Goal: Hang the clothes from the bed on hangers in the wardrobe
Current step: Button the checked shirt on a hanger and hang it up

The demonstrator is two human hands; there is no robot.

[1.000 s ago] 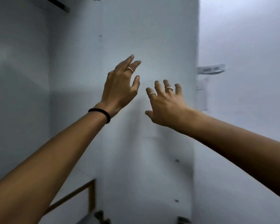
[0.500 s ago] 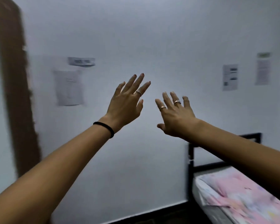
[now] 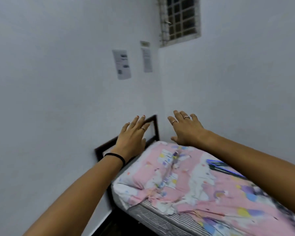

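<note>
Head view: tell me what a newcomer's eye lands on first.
Two bare arms stretch forward, the left hand and right hand open and holding nothing, in front of a pale wall. Below them at lower right lies the bed with its pink patterned sheet. A barred window sits high up.

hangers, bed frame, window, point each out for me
hangers (image 3: pixel 224 166), head view, on the blue wires lying on the sheet
bed frame (image 3: pixel 155 124), head view, on its dark corner post
window (image 3: pixel 181 18), head view, on the barred pane

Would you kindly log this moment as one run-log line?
left hand: open, empty | right hand: open, empty | bed: pink sheet, blue hangers on it | clothes: none visible
</note>
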